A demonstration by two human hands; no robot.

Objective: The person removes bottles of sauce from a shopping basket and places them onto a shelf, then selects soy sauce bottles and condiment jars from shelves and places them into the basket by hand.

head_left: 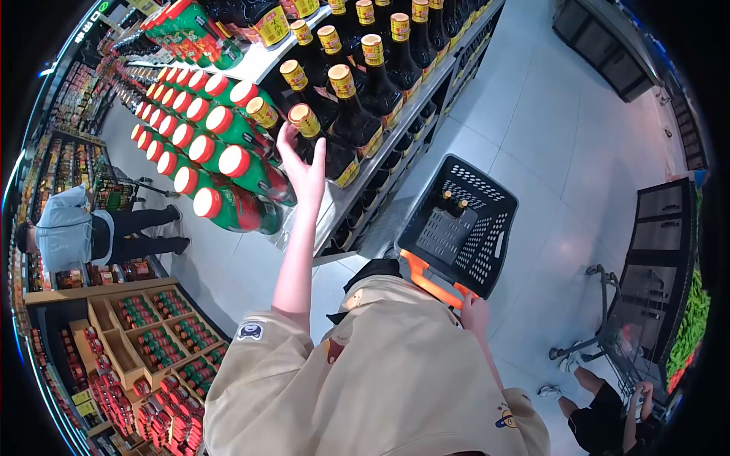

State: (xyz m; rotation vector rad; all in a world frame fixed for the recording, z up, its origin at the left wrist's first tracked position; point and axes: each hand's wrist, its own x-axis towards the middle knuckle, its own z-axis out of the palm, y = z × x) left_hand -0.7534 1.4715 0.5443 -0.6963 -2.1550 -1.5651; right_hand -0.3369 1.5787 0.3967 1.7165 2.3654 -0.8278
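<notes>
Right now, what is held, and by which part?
Right hand: the basket, by its orange handle. Left hand: at a bottle's neck; whether it grips cannot be told.

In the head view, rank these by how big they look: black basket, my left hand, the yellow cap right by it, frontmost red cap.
1. Black basket
2. Left hand
Unranked: yellow cap and red cap look about alike.

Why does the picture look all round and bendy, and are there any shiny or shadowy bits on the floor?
Head view: black corners and curving edges, probably from a very wide lens; the far-left shelves bend most, their small labels too tiny to read; the floor has pale shine and a faint pinkish glow; a soft shadow lies beside the basket.
</notes>
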